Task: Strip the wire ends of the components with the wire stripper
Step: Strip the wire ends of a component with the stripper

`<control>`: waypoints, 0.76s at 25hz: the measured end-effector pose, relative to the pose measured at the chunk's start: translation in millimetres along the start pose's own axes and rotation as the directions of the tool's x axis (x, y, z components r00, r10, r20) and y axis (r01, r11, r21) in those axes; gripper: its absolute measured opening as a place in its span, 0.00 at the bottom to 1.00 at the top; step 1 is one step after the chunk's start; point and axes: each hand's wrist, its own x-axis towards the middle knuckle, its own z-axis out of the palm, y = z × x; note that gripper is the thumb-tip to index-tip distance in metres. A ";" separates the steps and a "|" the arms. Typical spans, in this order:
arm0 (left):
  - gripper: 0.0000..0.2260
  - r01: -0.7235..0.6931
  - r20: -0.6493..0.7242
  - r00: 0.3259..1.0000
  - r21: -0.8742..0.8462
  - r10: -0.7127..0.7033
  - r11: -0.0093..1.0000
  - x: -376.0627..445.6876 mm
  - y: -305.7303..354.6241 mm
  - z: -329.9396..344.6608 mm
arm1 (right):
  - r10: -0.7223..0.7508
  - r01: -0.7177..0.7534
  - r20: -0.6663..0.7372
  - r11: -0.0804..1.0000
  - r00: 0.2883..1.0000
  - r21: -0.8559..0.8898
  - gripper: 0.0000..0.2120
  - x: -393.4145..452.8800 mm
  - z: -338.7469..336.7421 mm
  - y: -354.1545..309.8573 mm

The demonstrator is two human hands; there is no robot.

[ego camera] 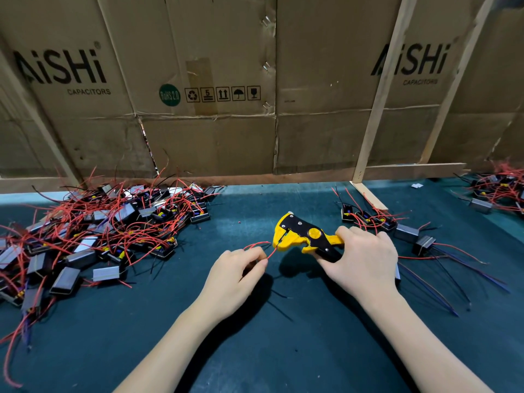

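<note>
While the left hand (236, 275) pinches a red wire (270, 252) between thumb and fingertips, we see the wire's free end run up and to the right into the mouth of the wire stripper (300, 236); the right hand (365, 259) is curled round the stripper's handles, fingers wrapped over the top, thumb underneath; we cannot tell how far the handles are squeezed, since the hand covers them. The relation that counts: the stripper's long axis lies roughly left to right across the green mat (283, 350), head pointing left toward the left hand, handles pointing right; the wire end sits at the head's left edge, so the wire lies just left of the tool and close above the left fingertips; the left hand is the nearer one to the wire, the right hand sits well back on the handles. We judge the wire is seated or nearly seated in the jaws, though whether they bite the insulation is too small to tell; a second loop of red wire (255, 245) curves beside it. The component body for this wire seems hidden under the left hand; we cannot confirm. Unstripped stock appears to be the big pile of components (93, 236) at left; a smaller group (397, 228) lies right of the tool.
</note>
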 end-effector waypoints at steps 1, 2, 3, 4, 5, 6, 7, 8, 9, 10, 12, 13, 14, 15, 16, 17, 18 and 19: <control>0.16 0.003 0.002 1.000 -0.002 -0.003 1.000 0.3 -0.3 0.0 | 0.011 -0.011 0.006 1.000 1.000 0.000 0.25 0.1 -0.8 -1.1; 0.16 0.008 0.005 1.000 -0.008 -0.008 1.000 0.8 -0.9 -0.1 | 0.027 -0.027 0.011 1.000 1.000 -0.003 0.25 -0.2 -0.8 -2.0; 0.16 0.013 0.008 1.000 -0.014 -0.013 1.000 0.9 -1.3 -0.1 | 0.034 -0.034 0.004 0.999 0.999 -0.009 0.25 -0.6 0.5 -2.1; 0.14 0.011 0.008 1.000 -0.013 -0.011 1.000 0.5 -1.8 0.1 | 0.022 -0.023 -0.022 1.000 1.000 -0.015 0.24 -0.9 2.7 -1.0; 0.12 0.001 0.006 1.000 -0.003 -0.001 1.000 -0.5 -2.8 0.1 | 0.003 -0.004 -0.054 1.000 0.999 -0.020 0.24 -0.9 5.4 0.8; 0.09 -0.016 -0.005 1.000 0.008 0.016 1.000 -2.1 -3.9 0.4 | -0.007 0.005 -0.083 1.000 0.996 -0.024 0.25 -0.6 7.3 3.0; 0.08 -0.029 -0.022 0.999 0.028 0.030 0.999 -3.9 -4.6 0.4 | 0.004 -0.007 -0.110 1.000 0.994 -0.024 0.26 0.0 8.7 5.8; 0.07 -0.031 -0.045 0.998 0.075 0.034 0.997 -5.4 -4.8 -0.2 | 0.033 -0.035 -0.131 0.999 0.991 -0.013 0.28 0.7 9.9 8.7; 0.09 -0.014 -0.080 0.996 0.162 0.027 0.987 -6.5 -4.7 -0.8 | 0.070 -0.070 -0.143 0.998 0.987 0.007 0.29 1.1 10.5 11.1; 0.12 0.024 -0.120 0.993 0.270 0.009 0.962 -6.8 -4.5 -1.7 | 0.104 -0.102 -0.146 0.994 0.984 0.026 0.29 1.3 10.5 13.4; 0.16 0.136 -0.180 0.981 0.381 -0.070 0.914 -5.2 -5.8 -4.2 | 0.157 -0.152 -0.144 0.987 0.977 0.046 0.28 1.7 9.4 18.2; 0.16 0.160 -0.179 0.979 0.358 -0.101 0.920 -4.1 -7.6 -4.9 | 0.182 -0.176 -0.138 0.983 0.973 0.057 0.28 2.6 8.5 20.3; 0.15 0.134 -0.149 0.984 0.275 -0.095 0.952 -3.8 -10.1 -5.5 | 0.212 -0.203 -0.127 0.976 0.969 0.077 0.27 3.9 7.0 22.3; 0.12 0.068 -0.105 0.993 0.166 -0.051 0.984 -4.3 -10.7 -5.6 | 0.244 -0.232 -0.114 0.967 0.963 0.107 0.26 5.3 4.9 23.8; 0.11 0.000 -0.038 0.999 0.051 0.002 0.999 -5.5 -9.9 -5.3 | 0.274 -0.258 -0.106 0.956 0.956 0.142 0.25 6.9 2.6 24.7; 0.13 -0.038 0.046 0.998 -0.054 0.040 0.998 -6.7 -7.2 -4.9 | 0.301 -0.279 -0.107 0.943 0.947 0.180 0.24 7.7 0.1 25.1; 0.19 -0.052 0.129 0.989 -0.130 0.069 0.990 -7.6 -4.9 -3.4 | 0.325 -0.295 -0.116 0.930 0.939 0.218 0.24 8.2 -2.7 25.3; 0.23 -0.064 0.180 0.980 -0.116 0.084 0.991 -7.2 -3.2 -2.6 | 0.343 -0.303 -0.129 0.918 0.930 0.255 0.23 8.7 -6.0 25.5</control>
